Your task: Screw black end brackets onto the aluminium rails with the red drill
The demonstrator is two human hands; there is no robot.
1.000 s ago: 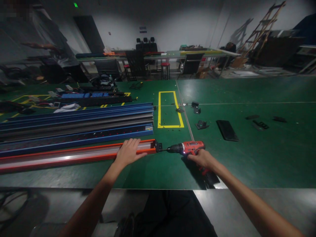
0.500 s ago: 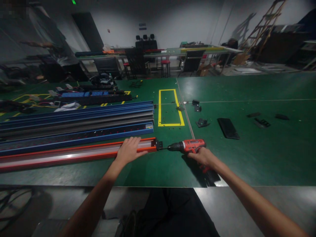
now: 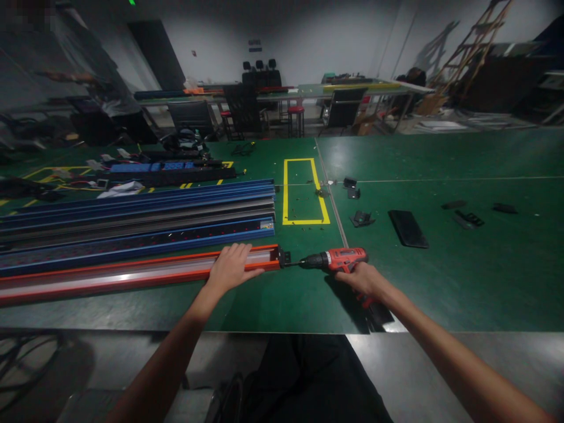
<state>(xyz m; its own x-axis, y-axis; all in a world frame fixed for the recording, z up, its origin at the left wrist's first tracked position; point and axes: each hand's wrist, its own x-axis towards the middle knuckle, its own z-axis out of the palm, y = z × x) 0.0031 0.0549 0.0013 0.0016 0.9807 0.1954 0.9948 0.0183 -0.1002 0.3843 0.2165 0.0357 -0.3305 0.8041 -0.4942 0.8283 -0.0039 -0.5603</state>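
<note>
My right hand [image 3: 363,281] is wrapped around the handle of a red and black cordless drill [image 3: 346,258]. The drill lies level, and its long bit points left, its tip at the black end cap [image 3: 283,257] of an orange aluminium profile [image 3: 176,272]. Over that profile, near its capped end, my left hand [image 3: 231,267] grips with the fingers across the far edge and the thumb along the near side. The profile is a long open channel lying on the green table [image 3: 264,305]. Whether a screw sits at the bit's tip is too small to make out.
Blue and black profiles [image 3: 229,202] lie behind the orange one. Yellow tape [image 3: 306,222] marks a rectangle with small screws about it. Black plastic parts [image 3: 362,219] and a flat black piece [image 3: 408,229] lie to the right. A person [image 3: 101,76] stands far left.
Both hands, the drill and the orange profile look almost unmoved. The view has shifted very slightly.
</note>
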